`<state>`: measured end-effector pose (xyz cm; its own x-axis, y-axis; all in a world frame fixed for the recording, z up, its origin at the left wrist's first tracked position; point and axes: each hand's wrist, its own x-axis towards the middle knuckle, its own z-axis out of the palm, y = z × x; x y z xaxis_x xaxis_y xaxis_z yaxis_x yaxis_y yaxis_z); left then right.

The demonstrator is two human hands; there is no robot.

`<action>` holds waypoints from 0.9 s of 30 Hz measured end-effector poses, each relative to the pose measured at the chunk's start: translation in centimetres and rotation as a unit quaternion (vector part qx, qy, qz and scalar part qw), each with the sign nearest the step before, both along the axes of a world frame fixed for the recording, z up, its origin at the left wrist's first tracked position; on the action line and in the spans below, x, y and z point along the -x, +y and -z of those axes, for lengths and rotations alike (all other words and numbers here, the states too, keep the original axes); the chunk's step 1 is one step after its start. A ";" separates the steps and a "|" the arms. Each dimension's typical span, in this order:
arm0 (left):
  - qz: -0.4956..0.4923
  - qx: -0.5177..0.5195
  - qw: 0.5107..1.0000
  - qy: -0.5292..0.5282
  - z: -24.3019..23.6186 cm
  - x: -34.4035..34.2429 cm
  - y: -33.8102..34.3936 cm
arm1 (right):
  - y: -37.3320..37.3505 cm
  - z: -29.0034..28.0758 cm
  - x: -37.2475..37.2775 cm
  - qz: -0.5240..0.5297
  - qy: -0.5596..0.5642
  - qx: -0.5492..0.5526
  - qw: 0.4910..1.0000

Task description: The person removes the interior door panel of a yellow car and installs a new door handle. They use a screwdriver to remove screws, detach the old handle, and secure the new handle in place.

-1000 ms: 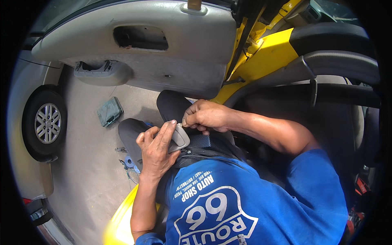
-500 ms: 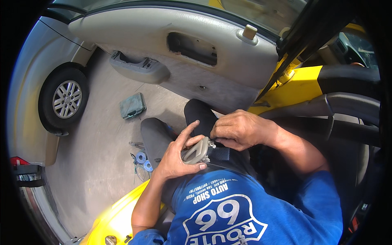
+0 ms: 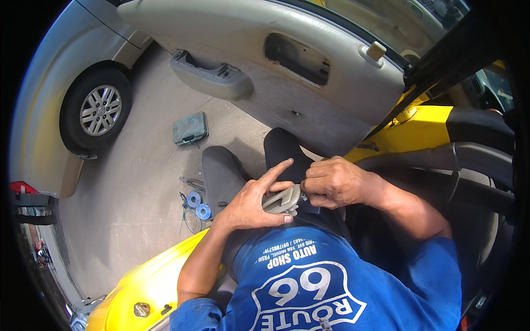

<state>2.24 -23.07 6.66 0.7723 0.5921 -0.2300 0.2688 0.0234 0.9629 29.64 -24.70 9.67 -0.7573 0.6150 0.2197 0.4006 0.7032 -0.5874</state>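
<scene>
In the head view, the grey plastic piece (image 3: 283, 202) is near the middle. My left hand (image 3: 247, 204), at nine o'clock from it, pinches it between thumb and fingers, with forefinger stretched out. My right hand (image 3: 339, 182), at two o'clock, has curled fingers at its end; whether they pinch something small, I cannot tell. The green case (image 3: 190, 128) lies at ten o'clock.
</scene>
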 end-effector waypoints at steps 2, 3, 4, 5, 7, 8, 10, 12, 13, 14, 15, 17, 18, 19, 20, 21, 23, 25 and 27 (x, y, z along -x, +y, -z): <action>0.010 -0.091 0.996 0.013 0.2 -0.1 -0.4 | -1.0 0.5 1.0 0.085 0.033 0.056 0.994; 0.020 -0.169 0.985 0.028 0.3 -0.2 -0.6 | -1.4 0.6 1.2 0.112 -0.004 0.110 0.988; 0.025 -0.152 0.988 0.028 0.5 -0.1 -0.9 | -1.9 0.9 1.5 0.150 0.009 0.210 0.966; 0.038 -0.137 0.989 0.044 0.6 0.0 -1.0 | -2.2 1.0 1.7 0.199 -0.020 0.320 0.926; 0.015 -0.096 0.995 0.007 0.9 0.2 -1.3 | -2.5 1.6 2.0 0.211 0.045 0.384 0.898; 0.007 -0.051 0.999 -0.008 1.0 0.5 -1.4 | -2.7 1.8 2.0 0.238 0.046 0.418 0.876; -0.011 -0.001 1.000 -0.017 1.0 1.0 -1.3 | -2.9 2.0 1.9 0.233 0.114 0.429 0.865; -0.034 0.035 0.998 -0.028 1.0 1.4 -1.2 | -3.2 1.9 2.0 0.237 0.182 0.397 0.868; -0.051 0.041 0.997 -0.027 0.9 1.6 -1.1 | -3.4 1.8 2.1 0.252 0.218 0.361 0.871; -0.065 0.071 0.994 -0.050 0.9 1.6 -1.1 | -3.5 1.7 2.2 0.255 0.236 0.330 0.878; -0.068 0.081 0.992 -0.065 1.0 1.6 -1.1 | -3.6 1.6 2.4 0.251 0.249 0.294 0.888; -0.078 0.086 0.991 -0.070 1.1 1.5 -1.1 | -3.5 1.3 2.5 0.223 0.223 0.193 0.929; -0.076 0.073 0.991 -0.081 1.2 1.5 -1.1 | -3.5 1.2 2.5 0.212 0.208 0.145 0.944; -0.077 0.055 0.992 -0.086 1.3 1.4 -1.1 | -3.5 1.1 2.6 0.212 0.202 0.143 0.946; -0.077 0.036 0.992 -0.091 1.4 1.4 -1.1 | -3.5 1.0 2.5 0.216 0.195 0.142 0.946; -0.076 0.051 0.992 -0.089 1.4 1.4 -1.2 | -3.5 1.0 2.5 0.219 0.187 0.138 0.948; -0.073 0.068 0.991 -0.084 1.4 1.4 -1.1 | -3.6 0.9 2.5 0.222 0.190 0.145 0.945; -0.073 0.066 0.993 -0.071 1.3 1.4 -1.1 | -3.8 1.0 2.6 0.228 0.193 0.148 0.943; -0.073 0.038 0.995 -0.063 1.2 1.3 -1.1 | -4.0 1.1 2.8 0.238 0.195 0.147 0.940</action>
